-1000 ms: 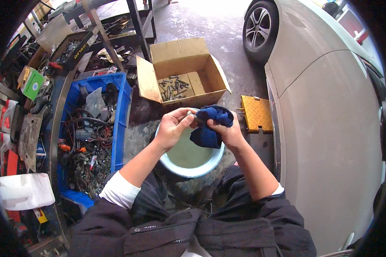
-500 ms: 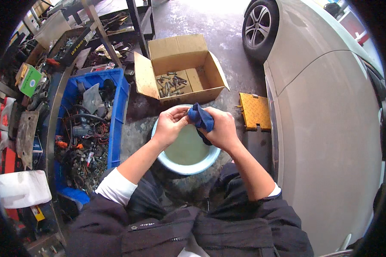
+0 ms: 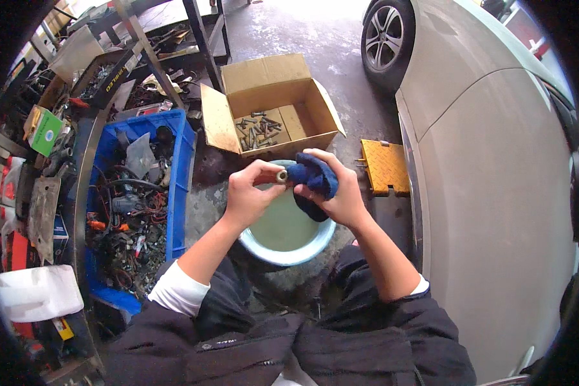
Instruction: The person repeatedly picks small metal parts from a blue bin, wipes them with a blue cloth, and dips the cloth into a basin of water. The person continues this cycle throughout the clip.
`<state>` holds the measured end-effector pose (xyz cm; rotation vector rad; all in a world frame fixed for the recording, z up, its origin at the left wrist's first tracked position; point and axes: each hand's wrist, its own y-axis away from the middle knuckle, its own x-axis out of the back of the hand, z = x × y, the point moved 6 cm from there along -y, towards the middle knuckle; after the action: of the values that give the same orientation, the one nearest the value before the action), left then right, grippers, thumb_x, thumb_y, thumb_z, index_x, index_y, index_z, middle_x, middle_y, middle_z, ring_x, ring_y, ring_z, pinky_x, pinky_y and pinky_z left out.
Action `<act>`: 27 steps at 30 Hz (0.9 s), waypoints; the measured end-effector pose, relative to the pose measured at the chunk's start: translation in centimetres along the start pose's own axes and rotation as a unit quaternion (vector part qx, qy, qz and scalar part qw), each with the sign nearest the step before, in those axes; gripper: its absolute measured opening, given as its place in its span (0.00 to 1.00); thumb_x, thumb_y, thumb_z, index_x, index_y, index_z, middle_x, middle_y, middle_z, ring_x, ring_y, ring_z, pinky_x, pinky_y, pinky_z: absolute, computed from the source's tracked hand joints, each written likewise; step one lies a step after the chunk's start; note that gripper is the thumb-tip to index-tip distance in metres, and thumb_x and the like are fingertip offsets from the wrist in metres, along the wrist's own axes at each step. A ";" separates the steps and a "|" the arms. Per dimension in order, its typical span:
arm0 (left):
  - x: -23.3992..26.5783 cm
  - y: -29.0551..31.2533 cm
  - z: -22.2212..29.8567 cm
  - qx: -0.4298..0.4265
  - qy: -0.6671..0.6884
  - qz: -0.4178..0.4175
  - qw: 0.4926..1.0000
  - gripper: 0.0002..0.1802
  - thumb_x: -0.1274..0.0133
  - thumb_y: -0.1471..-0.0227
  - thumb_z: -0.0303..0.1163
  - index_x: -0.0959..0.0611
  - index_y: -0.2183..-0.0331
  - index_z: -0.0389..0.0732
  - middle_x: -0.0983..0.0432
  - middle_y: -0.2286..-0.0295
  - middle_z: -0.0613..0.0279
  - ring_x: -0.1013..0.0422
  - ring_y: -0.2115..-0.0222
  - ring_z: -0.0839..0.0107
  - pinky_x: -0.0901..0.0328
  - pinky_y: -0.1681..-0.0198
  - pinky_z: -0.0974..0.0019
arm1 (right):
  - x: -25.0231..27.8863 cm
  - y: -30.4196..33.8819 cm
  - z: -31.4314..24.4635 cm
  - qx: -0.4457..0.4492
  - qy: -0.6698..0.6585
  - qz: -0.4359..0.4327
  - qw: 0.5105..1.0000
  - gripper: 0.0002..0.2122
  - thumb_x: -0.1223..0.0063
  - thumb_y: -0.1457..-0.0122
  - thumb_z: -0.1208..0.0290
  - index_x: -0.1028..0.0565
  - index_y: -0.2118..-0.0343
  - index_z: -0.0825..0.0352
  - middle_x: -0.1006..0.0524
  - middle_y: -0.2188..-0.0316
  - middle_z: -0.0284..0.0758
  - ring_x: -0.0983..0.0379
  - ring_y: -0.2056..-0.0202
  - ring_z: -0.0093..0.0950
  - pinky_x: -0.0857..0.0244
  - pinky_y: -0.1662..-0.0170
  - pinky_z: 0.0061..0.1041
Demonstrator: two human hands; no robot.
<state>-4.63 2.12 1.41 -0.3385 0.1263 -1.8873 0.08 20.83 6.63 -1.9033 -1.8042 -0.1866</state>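
Observation:
My left hand (image 3: 246, 196) pinches a bolt (image 3: 281, 176) between thumb and fingertips, its round, hollow-centred metal end facing up towards me. The rest of the bolt runs to the right and is hidden by a dark blue cloth (image 3: 318, 179). My right hand (image 3: 349, 201) grips this bunched cloth, and part of it hangs down. Both hands are over a pale blue basin (image 3: 288, 258) of cloudy greenish water. Just beyond it stands an open cardboard box (image 3: 321, 132) with several bolts (image 3: 258, 132) lying inside.
A blue crate (image 3: 181, 186) of cables and small parts stands at left, beside a cluttered metal shelf (image 3: 78, 212). A beige car (image 3: 495, 167) takes up the right side. A yellow metal plate (image 3: 386, 168) lies next to it.
The bolt's round end has come into view at my left fingertips. My right hand and the cloth have shifted slightly right, and the cloth is spread wider.

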 end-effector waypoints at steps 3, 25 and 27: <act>0.4 -0.6 0.6 -0.031 -0.050 0.029 0.998 0.15 0.33 0.54 0.17 0.14 0.61 0.35 0.14 0.64 0.58 0.18 0.61 0.72 0.25 0.52 0.66 | -0.6 0.3 -0.7 0.050 0.041 0.009 0.998 0.22 0.26 0.48 0.65 0.21 0.52 0.63 0.17 0.59 0.41 0.18 0.58 0.34 0.26 0.52 0.32; -0.1 -0.2 1.0 -0.174 -0.229 0.034 0.957 0.10 0.28 0.61 0.23 0.15 0.74 0.36 0.18 0.74 0.54 0.19 0.72 0.61 0.27 0.69 0.64 | -2.2 1.4 0.1 0.105 0.198 -0.098 0.970 0.20 0.33 0.55 0.71 0.20 0.55 0.57 0.20 0.63 0.39 0.20 0.61 0.44 0.25 0.57 0.40; 0.0 -0.4 1.0 -0.175 -0.226 0.028 0.958 0.11 0.28 0.60 0.24 0.16 0.74 0.36 0.18 0.75 0.54 0.20 0.73 0.61 0.28 0.69 0.64 | -2.8 1.7 -0.1 0.120 0.191 -0.116 0.967 0.21 0.33 0.55 0.71 0.20 0.55 0.57 0.20 0.64 0.39 0.20 0.61 0.45 0.25 0.58 0.40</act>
<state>-4.68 2.34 2.41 -0.9879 0.1578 -1.6809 1.42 18.32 5.02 -1.3780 -1.6909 -0.3698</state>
